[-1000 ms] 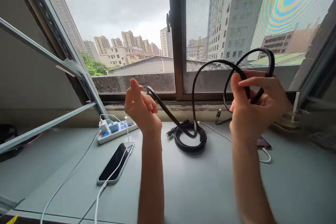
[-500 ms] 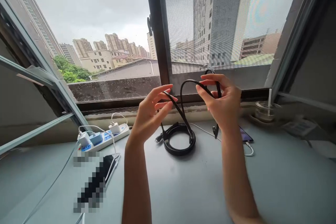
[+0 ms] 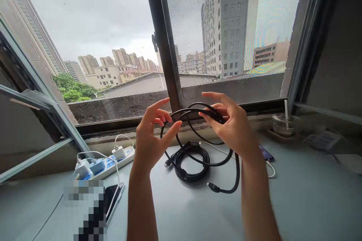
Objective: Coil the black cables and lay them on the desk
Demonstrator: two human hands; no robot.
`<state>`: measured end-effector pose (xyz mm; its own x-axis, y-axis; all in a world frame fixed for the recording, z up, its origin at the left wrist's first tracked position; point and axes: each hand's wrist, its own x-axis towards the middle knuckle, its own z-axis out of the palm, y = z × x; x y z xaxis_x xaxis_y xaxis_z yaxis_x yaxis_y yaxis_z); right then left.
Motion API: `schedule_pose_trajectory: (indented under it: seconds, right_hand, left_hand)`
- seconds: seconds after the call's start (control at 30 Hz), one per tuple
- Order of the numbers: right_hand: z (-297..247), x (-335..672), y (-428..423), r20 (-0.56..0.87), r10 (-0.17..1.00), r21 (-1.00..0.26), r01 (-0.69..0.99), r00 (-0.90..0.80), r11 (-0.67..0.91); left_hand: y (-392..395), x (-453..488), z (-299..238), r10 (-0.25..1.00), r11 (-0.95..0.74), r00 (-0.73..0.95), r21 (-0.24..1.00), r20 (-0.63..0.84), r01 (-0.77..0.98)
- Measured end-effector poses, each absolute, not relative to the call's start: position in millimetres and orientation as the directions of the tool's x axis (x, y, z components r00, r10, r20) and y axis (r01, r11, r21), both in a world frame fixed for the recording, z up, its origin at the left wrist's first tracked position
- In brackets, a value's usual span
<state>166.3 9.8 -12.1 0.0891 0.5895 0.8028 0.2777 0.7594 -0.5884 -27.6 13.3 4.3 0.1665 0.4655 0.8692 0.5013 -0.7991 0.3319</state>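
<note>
A black cable [image 3: 195, 113] stretches between my two raised hands in front of the window. My left hand [image 3: 151, 137] pinches it with thumb and fingers at its left end. My right hand [image 3: 230, 126] grips it on the right, with a loose loop hanging below and a plug end [image 3: 211, 186] dangling just above the desk. The rest of the cable lies in a coil [image 3: 190, 162] on the grey desk [image 3: 296, 199] beneath my hands.
A white power strip [image 3: 106, 162] with chargers and white leads sits at the left, by a phone [image 3: 111, 201]. Another phone [image 3: 265, 153] on a white lead lies behind my right wrist. A glass jar [image 3: 284, 124] stands on the sill at right.
My hands have come closer together and lower. The tall arch of cable has collapsed into a loop hanging under my right hand, its plug end now near the desk.
</note>
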Motion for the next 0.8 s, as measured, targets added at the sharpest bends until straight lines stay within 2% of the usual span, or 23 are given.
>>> schedule_pose_trajectory:
  seconds: [0.1,0.17,0.3,0.4,0.47,0.63,0.7,0.8]
  right_hand:
    - [-8.8,169.4,6.8,0.819,0.56,-0.574,0.221,0.126,0.789]
    - [-7.2,166.4,2.1,0.832,0.543,-0.555,0.191,0.115,0.81]
    - [-6.4,158.2,-4.8,0.894,0.445,-0.444,0.201,0.041,0.873]
    - [-6.9,158.4,-7.6,0.932,0.359,-0.358,0.234,0.042,0.904]
    - [-6.6,161.6,-10.8,0.945,0.316,-0.326,0.259,0.079,0.909]
    - [-3.0,166.9,-21.0,0.949,0.171,-0.245,0.278,0.265,0.929]
    - [-1.9,165.7,-19.0,0.931,0.189,-0.277,0.269,0.312,0.922]
    - [-3.3,163.4,-4.4,0.903,0.329,-0.401,0.27,0.277,0.875]
  left_hand:
    - [15.8,-26.1,2.8,0.455,-0.744,0.212,0.239,0.865,0.624]
    - [21.5,-18.7,-2.0,0.481,-0.752,0.246,0.252,0.841,0.609]
    - [41.7,1.0,-16.4,0.512,-0.776,0.122,0.398,0.85,0.489]
    - [56.0,7.9,-24.3,0.564,-0.792,0.065,0.516,0.823,0.326]
    - [61.5,7.5,-26.0,0.613,-0.777,0.058,0.587,0.788,0.226]
    - [57.9,2.6,-17.8,0.723,-0.689,0.059,0.714,0.688,0.127]
    - [50.0,1.9,-11.5,0.759,-0.651,0.052,0.758,0.649,0.032]
    - [36.2,-0.6,-1.6,0.799,-0.6,-0.088,0.784,0.594,-0.157]
